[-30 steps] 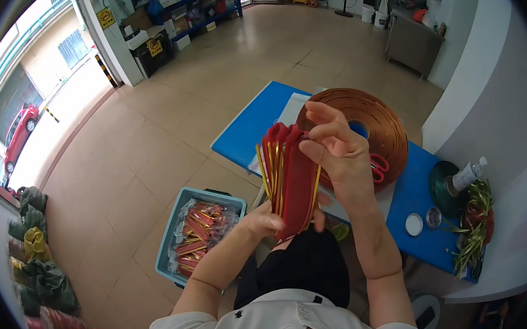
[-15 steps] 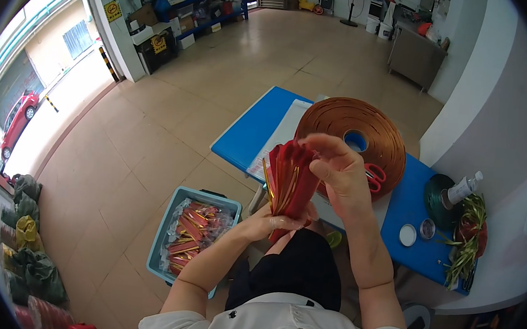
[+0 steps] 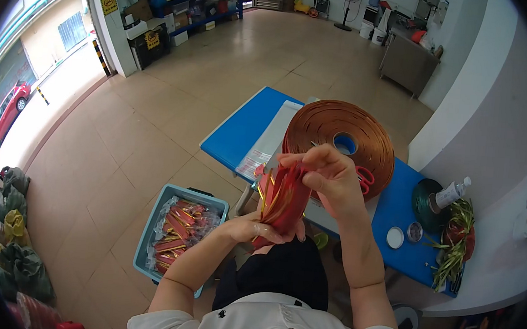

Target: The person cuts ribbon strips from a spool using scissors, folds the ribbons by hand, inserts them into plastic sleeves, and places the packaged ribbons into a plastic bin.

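Note:
My left hand [image 3: 256,229] is wrapped round the lower end of a bundle of red ribbons [image 3: 287,205] with shiny gold strips, held above my lap. My right hand [image 3: 333,175] is at the top of the same bundle, thumb and fingers bent together on the ribbon ends. The fingertips partly cover those ends. Behind the hands, a big brown-red roll of banded material [image 3: 369,133] with a blue core lies on the blue table [image 3: 241,128]. Red-handled scissors [image 3: 364,179] rest by the roll, just past my right wrist.
A light-blue bin [image 3: 146,242] of red and gold pieces in clear bags stands on the floor to the left. On the table's right are a round lid [image 3: 395,237], a green spool [image 3: 426,204], a bottle [image 3: 452,192] and leafy stalks [image 3: 455,244]. Bags [image 3: 16,227] line the left wall.
The bundle has tilted and its top leans more to the right. My right hand has come lower onto the ribbon ends. The whole view has shifted slightly.

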### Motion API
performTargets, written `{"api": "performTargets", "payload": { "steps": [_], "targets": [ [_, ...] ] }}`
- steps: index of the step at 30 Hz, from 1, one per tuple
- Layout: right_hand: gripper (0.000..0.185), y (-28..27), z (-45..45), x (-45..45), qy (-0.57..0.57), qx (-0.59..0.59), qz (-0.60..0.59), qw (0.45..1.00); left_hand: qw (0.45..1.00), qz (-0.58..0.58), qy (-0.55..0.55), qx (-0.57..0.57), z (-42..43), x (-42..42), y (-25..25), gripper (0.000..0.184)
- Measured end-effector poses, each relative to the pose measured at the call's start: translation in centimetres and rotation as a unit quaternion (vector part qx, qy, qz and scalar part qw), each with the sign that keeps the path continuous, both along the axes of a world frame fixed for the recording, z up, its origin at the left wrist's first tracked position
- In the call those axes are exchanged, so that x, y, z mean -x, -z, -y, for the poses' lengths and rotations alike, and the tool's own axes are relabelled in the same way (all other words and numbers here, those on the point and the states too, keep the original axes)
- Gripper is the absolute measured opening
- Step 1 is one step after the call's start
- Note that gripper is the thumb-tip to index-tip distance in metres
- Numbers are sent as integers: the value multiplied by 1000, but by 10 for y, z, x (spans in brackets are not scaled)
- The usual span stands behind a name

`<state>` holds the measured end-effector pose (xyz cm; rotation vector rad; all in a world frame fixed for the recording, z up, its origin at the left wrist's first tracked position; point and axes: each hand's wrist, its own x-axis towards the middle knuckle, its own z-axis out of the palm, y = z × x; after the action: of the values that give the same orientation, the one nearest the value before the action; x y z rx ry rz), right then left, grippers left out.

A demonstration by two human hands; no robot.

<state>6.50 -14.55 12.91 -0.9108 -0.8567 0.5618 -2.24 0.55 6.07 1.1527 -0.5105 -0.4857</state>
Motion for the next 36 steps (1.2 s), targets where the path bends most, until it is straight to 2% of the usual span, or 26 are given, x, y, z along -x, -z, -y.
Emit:
{"api": "performTargets", "payload": {
  "steps": [3, 6, 9, 12, 15, 18, 21, 24, 27, 30, 33, 35, 36],
  "targets": [
    [37, -1, -5, 4, 83, -44, 69, 993, 999, -4, -34, 17, 1, 0, 12, 44],
    [36, 1, -3, 3, 223, 19, 274, 936, 996, -70, -37, 47, 0, 1, 14, 47],
    [26, 0, 1, 2, 243, 54, 304, 920, 995, -63, -49, 59, 3, 1, 14, 47],
    [18, 4, 5, -5, 202, 75, 276, 937, 998, -14, -65, 14, 1, 4, 7, 43],
    [15, 3, 0, 1, 100, 3, 79, 992, 993, 47, -75, -74, -3, 8, -6, 38],
    [14, 4, 4, 0, 62, 30, 7, 998, 988, 5, -106, -108, -2, 17, -19, 39],
    [12, -3, 10, -2, -41, 76, -39, 996, 990, -28, -51, -130, -8, 19, -31, 40],
    [10, -4, 12, -2, -92, 93, -28, 991, 987, 7, 44, -156, -18, 12, -24, 40],
    [6, -7, 11, 5, -35, 95, -36, 994, 993, 18, 72, -96, -19, 7, -9, 48],
    [10, -3, 5, 12, 116, 77, 37, 990, 994, -59, 74, -61, -19, 6, -7, 52],
    [11, -2, 2, 16, 140, 26, 59, 988, 994, 28, 44, 93, -1, 3, 24, 61],
    [10, 1, -4, 15, 47, -102, 21, 993, 951, -127, 127, 251, 5, 7, -7, 62],
    [10, 5, -8, 15, -1, -166, 0, 986, 930, -179, 85, 309, 14, 11, -17, 62]
  ]
}}
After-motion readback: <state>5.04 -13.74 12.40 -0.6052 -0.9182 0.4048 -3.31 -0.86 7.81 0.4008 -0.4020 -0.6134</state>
